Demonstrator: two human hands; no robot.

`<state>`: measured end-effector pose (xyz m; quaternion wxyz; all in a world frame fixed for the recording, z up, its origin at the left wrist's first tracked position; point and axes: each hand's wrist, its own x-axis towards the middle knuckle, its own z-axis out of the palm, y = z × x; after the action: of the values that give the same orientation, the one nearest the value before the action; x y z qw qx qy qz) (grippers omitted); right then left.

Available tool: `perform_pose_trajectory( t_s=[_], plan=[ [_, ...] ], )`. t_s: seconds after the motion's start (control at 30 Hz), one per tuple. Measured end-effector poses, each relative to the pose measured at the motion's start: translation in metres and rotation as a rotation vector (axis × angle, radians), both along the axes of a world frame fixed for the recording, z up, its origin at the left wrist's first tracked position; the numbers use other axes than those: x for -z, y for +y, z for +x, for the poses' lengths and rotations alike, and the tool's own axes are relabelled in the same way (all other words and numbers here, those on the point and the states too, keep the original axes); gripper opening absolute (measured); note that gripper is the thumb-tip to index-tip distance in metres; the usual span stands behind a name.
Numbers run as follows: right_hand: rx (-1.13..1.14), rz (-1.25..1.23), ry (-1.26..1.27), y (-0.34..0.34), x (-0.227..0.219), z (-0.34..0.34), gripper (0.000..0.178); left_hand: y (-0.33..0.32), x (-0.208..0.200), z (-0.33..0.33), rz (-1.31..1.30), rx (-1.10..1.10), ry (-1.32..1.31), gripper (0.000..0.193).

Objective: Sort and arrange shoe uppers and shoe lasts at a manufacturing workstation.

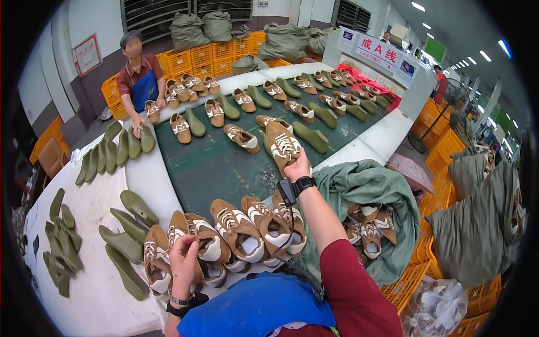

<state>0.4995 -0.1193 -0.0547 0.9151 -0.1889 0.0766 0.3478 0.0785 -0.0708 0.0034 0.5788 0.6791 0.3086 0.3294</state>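
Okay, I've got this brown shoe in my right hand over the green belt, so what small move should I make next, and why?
Probably draw the brown shoe back toward the row of matching shoes at the near edge: your right hand has hold of it, and your left hand, with nothing visible in it, is at that row.
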Motion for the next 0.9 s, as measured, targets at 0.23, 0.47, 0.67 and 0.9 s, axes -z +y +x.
perform_pose_trajectory(
  t_s=[0.23, 0.47, 0.67, 0.9],
  plan=[
    [-0.082, 0.015, -0.035, 0.029, 0.011, -0.008, 0.043, -0.01, -0.012, -0.005, 0.111, -0.077, 0.041, 0.014],
    [-0.078, -0.045, -0.064, -0.004, 0.007, -0.006, 0.045, -0.015, -0.015, 0.004, 0.209, 0.0, 0.097, 0.016],
    [-0.108, -0.087, -0.005, -0.001, 0.011, -0.009, 0.046, -0.022, -0.014, -0.002, 0.248, -0.015, 0.088, 0.019],
    [-0.109, -0.094, 0.001, 0.001, 0.021, -0.004, 0.044, -0.024, -0.017, 0.002, 0.295, 0.003, 0.108, 0.019]
  ],
)
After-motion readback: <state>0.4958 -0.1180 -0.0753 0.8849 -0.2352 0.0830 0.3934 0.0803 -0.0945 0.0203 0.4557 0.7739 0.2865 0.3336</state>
